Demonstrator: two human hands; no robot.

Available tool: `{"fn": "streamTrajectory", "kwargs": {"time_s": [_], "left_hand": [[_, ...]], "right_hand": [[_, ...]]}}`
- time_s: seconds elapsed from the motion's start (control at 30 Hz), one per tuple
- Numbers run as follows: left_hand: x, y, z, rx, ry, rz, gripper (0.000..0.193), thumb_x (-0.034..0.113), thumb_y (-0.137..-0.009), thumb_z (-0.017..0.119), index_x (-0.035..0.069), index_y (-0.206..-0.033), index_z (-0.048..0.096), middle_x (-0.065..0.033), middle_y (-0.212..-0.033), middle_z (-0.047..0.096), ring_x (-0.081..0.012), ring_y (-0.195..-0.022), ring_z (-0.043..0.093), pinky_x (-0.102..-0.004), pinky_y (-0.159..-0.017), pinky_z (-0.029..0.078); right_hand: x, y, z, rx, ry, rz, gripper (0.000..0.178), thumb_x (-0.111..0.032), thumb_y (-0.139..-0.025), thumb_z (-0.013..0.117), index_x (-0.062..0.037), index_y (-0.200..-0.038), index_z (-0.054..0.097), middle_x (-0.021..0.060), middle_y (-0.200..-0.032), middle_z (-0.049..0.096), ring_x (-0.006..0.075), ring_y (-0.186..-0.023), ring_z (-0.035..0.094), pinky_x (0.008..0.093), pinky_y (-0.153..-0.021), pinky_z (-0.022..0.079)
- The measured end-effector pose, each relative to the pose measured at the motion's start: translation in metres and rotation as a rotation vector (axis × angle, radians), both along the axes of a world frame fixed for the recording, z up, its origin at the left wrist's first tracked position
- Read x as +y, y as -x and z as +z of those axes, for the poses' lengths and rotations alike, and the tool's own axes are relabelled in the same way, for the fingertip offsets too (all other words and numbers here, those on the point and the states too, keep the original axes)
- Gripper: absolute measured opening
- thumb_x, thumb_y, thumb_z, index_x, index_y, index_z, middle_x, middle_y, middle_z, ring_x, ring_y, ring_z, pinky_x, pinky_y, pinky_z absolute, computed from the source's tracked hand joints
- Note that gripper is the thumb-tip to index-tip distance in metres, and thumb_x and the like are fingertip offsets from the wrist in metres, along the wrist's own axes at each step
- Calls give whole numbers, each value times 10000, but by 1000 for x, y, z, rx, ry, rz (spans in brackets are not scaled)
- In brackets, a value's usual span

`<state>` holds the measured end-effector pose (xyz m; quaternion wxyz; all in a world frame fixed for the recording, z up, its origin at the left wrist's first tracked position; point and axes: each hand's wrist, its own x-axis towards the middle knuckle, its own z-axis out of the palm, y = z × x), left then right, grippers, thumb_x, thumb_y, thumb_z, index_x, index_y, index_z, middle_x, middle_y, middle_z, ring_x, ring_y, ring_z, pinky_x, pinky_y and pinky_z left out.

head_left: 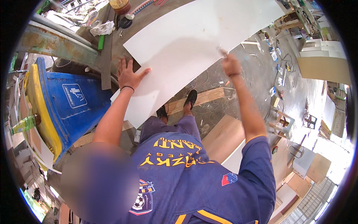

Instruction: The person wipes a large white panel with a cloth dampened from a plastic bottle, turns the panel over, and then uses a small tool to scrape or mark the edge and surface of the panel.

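Note:
A long white board (194,48) stretches from in front of my legs to the far right. My left hand (129,77) lies on the board's left edge beside a notch in its outline. Its fingers are spread and the thumb points right across the white surface. Over the board's right edge is my right hand (232,66), its fingers closed. A small, blurred thing (222,51) sticks out ahead of the fingers toward the board; its kind cannot be made out. A shadow falls across the board's middle.
A blue bin (71,104) with a yellow rim lies on its side at the left. Next to it runs a rusty metal beam (56,43). Wooden planks (207,100) and cables lie on the floor by my feet. Stools (281,122) and stacked panels (324,61) stand at the right.

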<state>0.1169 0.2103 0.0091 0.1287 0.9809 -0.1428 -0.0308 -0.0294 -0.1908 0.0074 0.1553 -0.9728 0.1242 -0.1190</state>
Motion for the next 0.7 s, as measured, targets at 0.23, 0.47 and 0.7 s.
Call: {"fn": "streamTrajectory", "kwargs": {"time_s": [0.23, 0.47, 0.7], "left_hand": [[2, 1, -6, -11, -8, 10, 972, 762, -625, 595, 73, -1300, 478, -158, -1461, 298, -308, -1377, 215, -452, -1092, 246], [4, 0, -8, 21, -32, 5, 979, 786, -621, 564, 98, -1312, 463, -132, -1479, 270, -296, -1390, 182, -489, -1100, 202], [-4, 1, 0, 29, -17, 3, 953, 745, -639, 600, 79, -1309, 474, -130, -1472, 287, -291, -1378, 219, -442, -1101, 239]], "right_hand": [[18, 0, -31, -205, 48, 140, 483, 22, -724, 498, -163, -1149, 633, 139, -778, 618, 313, -686, 573, 415, -627, 468], [259, 66, 12, 115, -250, 462, 413, -65, -659, 564, -160, -1048, 665, 124, -817, 616, 297, -780, 597, 416, -667, 495], [0, 2, -22, -67, 141, -225, 362, -35, -780, 526, -137, -1112, 628, 134, -773, 611, 296, -702, 590, 411, -608, 471]]}}
